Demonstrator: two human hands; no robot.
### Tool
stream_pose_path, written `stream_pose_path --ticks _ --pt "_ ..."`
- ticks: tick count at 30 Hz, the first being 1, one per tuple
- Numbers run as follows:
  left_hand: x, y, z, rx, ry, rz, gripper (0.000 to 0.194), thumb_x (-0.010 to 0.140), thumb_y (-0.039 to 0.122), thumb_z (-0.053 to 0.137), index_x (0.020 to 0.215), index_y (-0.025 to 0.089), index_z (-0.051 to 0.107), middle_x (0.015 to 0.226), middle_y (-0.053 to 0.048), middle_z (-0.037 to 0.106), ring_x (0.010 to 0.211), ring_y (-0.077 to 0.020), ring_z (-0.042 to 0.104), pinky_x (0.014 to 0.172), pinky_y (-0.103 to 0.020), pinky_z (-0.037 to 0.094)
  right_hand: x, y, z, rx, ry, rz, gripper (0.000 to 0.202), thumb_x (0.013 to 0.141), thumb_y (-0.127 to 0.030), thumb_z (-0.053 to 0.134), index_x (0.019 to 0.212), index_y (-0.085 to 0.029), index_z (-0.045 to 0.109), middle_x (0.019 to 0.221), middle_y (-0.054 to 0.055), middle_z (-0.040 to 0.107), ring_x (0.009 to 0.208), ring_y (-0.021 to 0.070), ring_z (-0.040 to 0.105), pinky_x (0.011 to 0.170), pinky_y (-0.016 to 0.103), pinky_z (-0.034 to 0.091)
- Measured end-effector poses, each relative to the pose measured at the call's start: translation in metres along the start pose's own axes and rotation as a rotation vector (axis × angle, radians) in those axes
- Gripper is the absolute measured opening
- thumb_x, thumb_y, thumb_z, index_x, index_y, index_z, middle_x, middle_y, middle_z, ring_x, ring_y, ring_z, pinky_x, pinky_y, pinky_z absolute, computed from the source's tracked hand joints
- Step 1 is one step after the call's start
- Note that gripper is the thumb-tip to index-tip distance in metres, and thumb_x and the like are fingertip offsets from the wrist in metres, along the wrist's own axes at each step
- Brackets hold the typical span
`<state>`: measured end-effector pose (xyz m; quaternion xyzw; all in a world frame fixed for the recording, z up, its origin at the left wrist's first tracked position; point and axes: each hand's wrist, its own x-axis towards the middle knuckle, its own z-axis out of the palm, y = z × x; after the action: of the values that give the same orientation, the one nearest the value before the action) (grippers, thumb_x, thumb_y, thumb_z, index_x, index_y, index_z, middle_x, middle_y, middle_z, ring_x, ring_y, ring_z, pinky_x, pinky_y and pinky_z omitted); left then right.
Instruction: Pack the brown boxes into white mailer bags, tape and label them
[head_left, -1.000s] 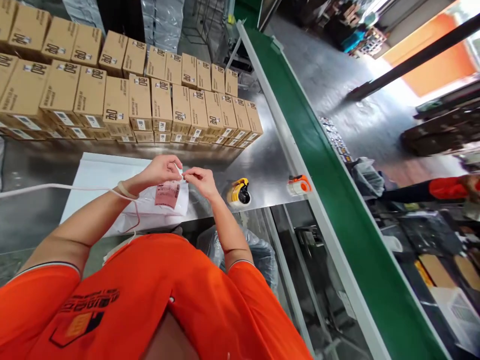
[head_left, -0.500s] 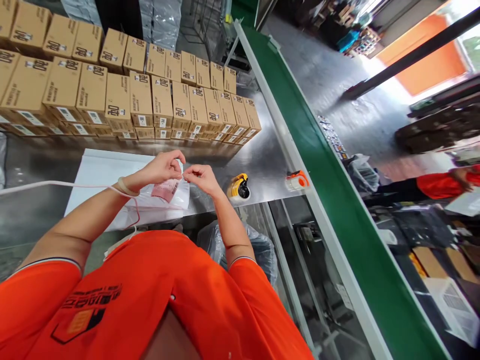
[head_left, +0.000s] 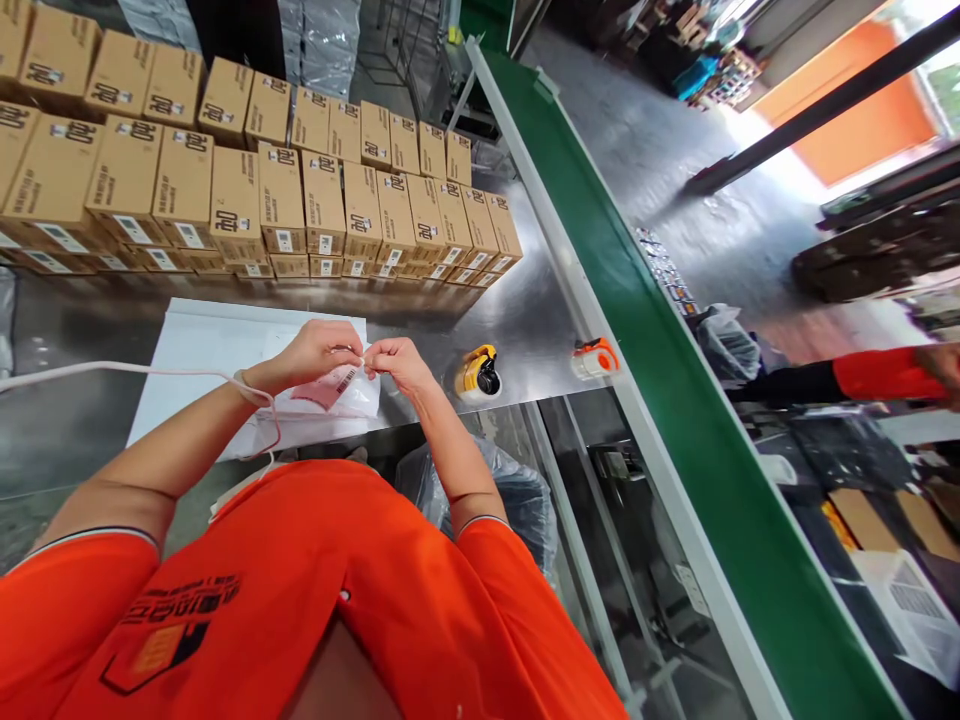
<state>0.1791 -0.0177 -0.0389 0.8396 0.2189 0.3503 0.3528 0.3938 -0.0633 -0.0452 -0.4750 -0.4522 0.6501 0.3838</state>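
My left hand (head_left: 321, 350) and my right hand (head_left: 403, 362) meet over the bench, thumbs and fingertips pinched on the upper edge of a clear plastic bag (head_left: 364, 398). In the bag, or on it, shows a pink piece with a barcode (head_left: 328, 387); which of the two I cannot tell. The bag lies over a large white sheet (head_left: 202, 345). A pale cord (head_left: 112, 368) runs across my left wrist, which wears a light band. Right of my right hand stands a yellow-and-black tape dispenser (head_left: 480, 374).
Brown cartons (head_left: 240, 205) stand in stacked rows along the back of the metal bench (head_left: 420, 305). An orange-and-white tape roll (head_left: 595, 358) lies beside the green conveyor belt (head_left: 637, 310). A plastic-lined bin (head_left: 517, 490) sits below the bench. At far right is another person's red sleeve (head_left: 885, 375).
My hands have come closer together and slightly lower, fingers curled more tightly at the bag's edge. At far right, the other person's arm has shifted.
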Motion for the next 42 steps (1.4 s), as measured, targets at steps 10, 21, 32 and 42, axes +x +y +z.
stream_pose_path --ticks 10,21,32,42 --pt "-0.018 -0.020 0.005 0.246 0.035 0.233 0.050 0.117 0.048 0.053 0.090 0.022 0.086 0.083 -0.007 0.081 0.076 -0.0155 0.072 0.074 -0.027 0.049 -0.003 0.009 0.011 0.057 0.061 0.209 0.013 0.062 -0.026 0.080 0.065 -0.016 0.073 0.054 -0.002 0.064 0.050 0.0090 0.050 0.051 0.021 0.033" --pt "-0.024 -0.021 0.004 0.211 0.053 0.308 0.041 0.115 0.036 0.056 0.086 0.021 0.080 0.088 -0.009 0.079 0.082 -0.0172 0.069 0.078 -0.028 0.052 -0.001 0.027 0.017 0.134 0.134 0.287 0.017 0.066 -0.025 0.077 0.059 -0.019 0.063 0.049 -0.006 0.053 0.047 0.0072 0.041 0.048 0.021 0.028" --pt "-0.031 -0.026 0.004 -0.027 -0.053 0.160 0.042 0.112 0.041 0.063 0.086 0.017 0.086 0.081 -0.007 0.074 0.068 -0.0117 0.064 0.063 -0.020 0.048 -0.018 0.019 0.022 0.016 0.084 0.123 0.021 0.066 -0.036 0.088 0.073 -0.019 0.078 0.065 0.000 0.074 0.062 0.0135 0.063 0.062 0.024 0.042" --pt "-0.030 -0.030 0.009 -0.021 -0.095 0.109 0.044 0.109 0.045 0.064 0.083 0.017 0.086 0.081 -0.009 0.076 0.066 -0.0123 0.065 0.062 -0.021 0.047 -0.015 0.018 0.025 -0.013 0.101 0.197 0.012 0.068 -0.025 0.079 0.064 -0.016 0.072 0.056 -0.001 0.066 0.055 0.0121 0.057 0.058 0.024 0.037"
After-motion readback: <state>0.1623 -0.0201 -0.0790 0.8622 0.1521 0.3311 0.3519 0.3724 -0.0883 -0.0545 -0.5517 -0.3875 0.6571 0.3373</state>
